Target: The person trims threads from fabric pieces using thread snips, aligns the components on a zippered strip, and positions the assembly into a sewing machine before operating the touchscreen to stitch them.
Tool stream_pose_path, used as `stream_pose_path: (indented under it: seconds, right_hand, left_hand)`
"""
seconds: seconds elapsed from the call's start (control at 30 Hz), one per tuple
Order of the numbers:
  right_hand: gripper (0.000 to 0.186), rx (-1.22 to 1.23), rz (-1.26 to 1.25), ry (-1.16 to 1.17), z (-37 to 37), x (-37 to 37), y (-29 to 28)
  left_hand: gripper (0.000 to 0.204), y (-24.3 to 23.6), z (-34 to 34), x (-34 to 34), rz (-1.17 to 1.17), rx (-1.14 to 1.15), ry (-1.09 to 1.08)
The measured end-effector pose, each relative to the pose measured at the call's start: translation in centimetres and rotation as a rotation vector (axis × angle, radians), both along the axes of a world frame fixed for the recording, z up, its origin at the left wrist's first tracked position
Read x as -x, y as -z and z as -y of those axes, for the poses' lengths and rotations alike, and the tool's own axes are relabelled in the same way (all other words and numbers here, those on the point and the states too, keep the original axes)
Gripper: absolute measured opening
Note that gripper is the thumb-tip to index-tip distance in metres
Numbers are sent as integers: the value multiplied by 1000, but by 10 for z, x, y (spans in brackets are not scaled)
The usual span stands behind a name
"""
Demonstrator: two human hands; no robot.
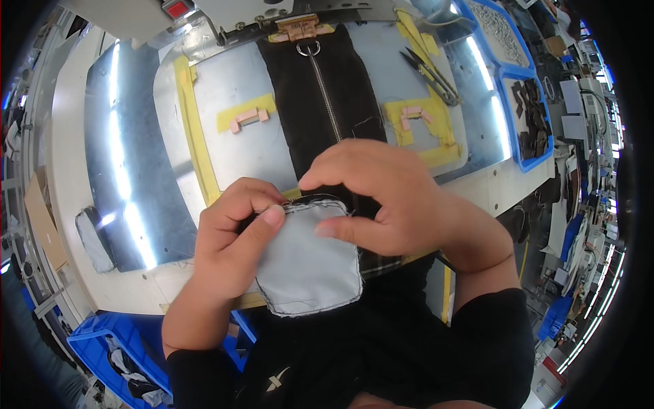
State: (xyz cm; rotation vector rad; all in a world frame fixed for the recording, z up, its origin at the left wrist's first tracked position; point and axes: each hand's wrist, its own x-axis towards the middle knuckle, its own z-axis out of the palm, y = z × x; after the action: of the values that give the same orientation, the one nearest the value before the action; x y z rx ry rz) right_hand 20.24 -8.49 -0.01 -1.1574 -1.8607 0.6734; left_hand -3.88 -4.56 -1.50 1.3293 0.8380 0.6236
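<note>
A small grey-lined fabric pouch (310, 262), with dark stitched edges and loose threads, hangs over the table's near edge in front of me. My left hand (238, 228) pinches its upper left corner between thumb and fingers. Over its upper right side is my right hand (378, 194), thumb and forefinger apart; the thumb tip lies over the grey cloth, and I cannot tell if it touches. Beyond my hands stretches a black fabric panel (289, 88) with a metal zipper (325, 95) down it and a D-ring (308, 48) near its far end.
A pink-and-metal clamp (300, 28) stands at the panel's far end. Yellow tape (194, 136) and pink blocks (250, 119) mark the clear plate. Scissors (432, 76) lie at right, near blue trays (509, 71) of small parts. Another grey pouch (94, 240) lies left, above a blue crate (112, 334).
</note>
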Motion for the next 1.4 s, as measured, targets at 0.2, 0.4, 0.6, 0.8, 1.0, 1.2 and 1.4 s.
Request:
stream_pose_path:
  seconds: [0.2, 0.4, 0.6, 0.8, 1.0, 1.2, 1.4]
  right_hand:
    - [21, 499, -193, -117, 5, -7, -7]
    - [11, 346, -126, -182, 2, -10, -10]
    - [14, 401, -104, -194, 4, -9, -14]
    - [17, 448, -163, -192, 4, -7, -12]
    - [16, 727, -330, -143, 3, -12, -15]
    - [18, 842, -424, -95, 3, -11, -9]
    - [18, 755, -279, -164, 1, -11, -12]
  left_hand:
    - [12, -2, -1, 0, 30, 4, 57]
    - [16, -3, -1, 2, 19, 37, 34]
    - [18, 0, -2, 3, 14, 34, 32]
    - [19, -1, -1, -1, 6, 30, 35]
    - [20, -1, -1, -1, -34, 8, 71]
    - [20, 3, -1, 0, -29, 84, 11]
    - [20, 0, -2, -1, -41, 80, 34]
